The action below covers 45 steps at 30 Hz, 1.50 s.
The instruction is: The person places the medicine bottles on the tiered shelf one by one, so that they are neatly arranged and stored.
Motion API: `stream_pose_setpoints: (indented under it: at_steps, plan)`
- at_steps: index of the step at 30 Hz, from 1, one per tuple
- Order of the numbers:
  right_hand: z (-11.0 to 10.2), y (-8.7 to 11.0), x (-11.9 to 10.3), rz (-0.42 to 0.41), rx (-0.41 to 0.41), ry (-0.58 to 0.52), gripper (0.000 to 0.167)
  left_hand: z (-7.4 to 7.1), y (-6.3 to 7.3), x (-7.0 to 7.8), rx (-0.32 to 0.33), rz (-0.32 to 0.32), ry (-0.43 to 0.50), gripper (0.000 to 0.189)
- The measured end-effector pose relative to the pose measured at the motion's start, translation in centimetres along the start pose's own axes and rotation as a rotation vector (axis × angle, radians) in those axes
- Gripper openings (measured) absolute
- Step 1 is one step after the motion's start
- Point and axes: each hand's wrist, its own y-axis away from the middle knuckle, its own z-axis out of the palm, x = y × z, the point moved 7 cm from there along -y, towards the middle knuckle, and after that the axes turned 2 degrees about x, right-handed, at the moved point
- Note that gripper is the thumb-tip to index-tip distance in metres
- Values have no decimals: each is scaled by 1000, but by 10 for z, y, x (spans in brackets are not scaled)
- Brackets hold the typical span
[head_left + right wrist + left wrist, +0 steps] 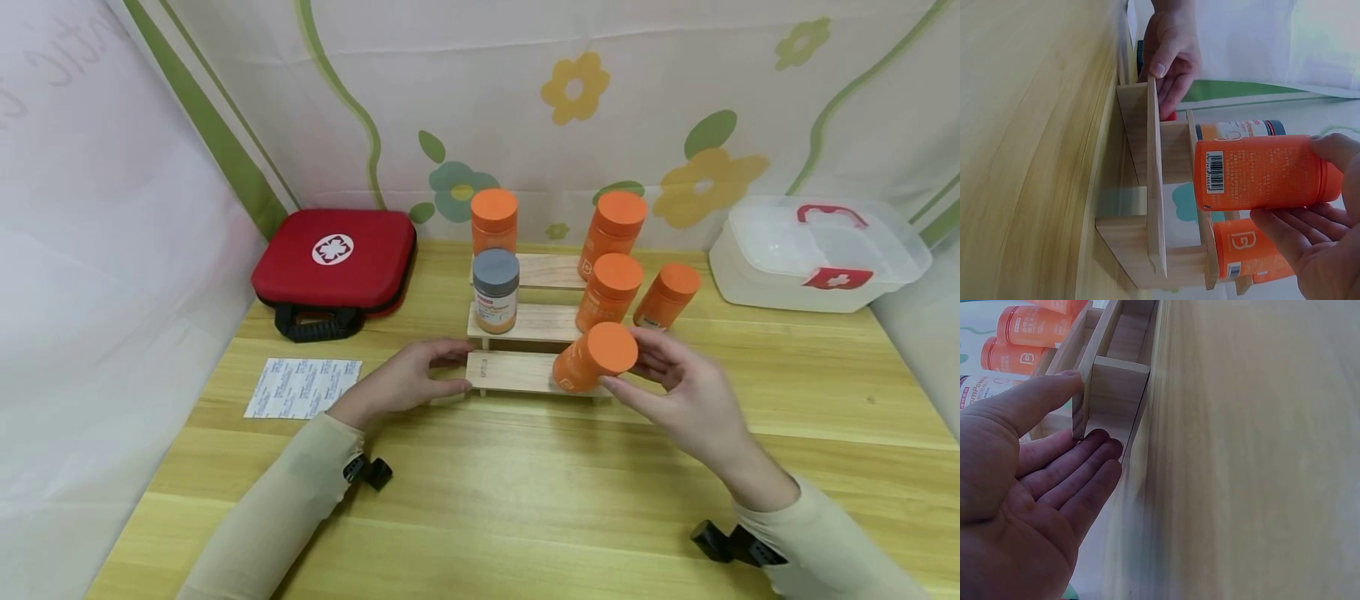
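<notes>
A three-step wooden rack (517, 372) stands mid-table. My left hand (408, 377) pinches the left end of its lowest step, thumb on top and fingers underneath, as the left wrist view shows. My right hand (686, 392) grips an orange bottle (1260, 174) near its cap, between thumb and fingers. That bottle is tilted over the right end of the lowest step, with a gap below its base in the right wrist view. Behind it, another orange bottle (609, 292) is on the middle step, with a grey-capped bottle (496, 292) at that step's left.
Two orange bottles, left (494, 221) and right (611, 233), occupy the top step. One more orange bottle (666, 297) is right of the rack. A red first-aid case (330, 258) and a printed white sheet (303, 388) lie left; a white lidded box (817, 254) stands back right.
</notes>
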Motion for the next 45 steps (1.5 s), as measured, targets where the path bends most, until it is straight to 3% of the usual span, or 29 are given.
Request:
stream_pose_setpoints:
  at_steps: [21, 45]
  plan:
    - [45, -20, 2, 46, -100, 24, 55, -1, 0, 1, -2, -6, -5, 61]
    - [88, -36, 12, 157, -151, -70, 59, -1, 0, -3, -4, -10, 0, 62]
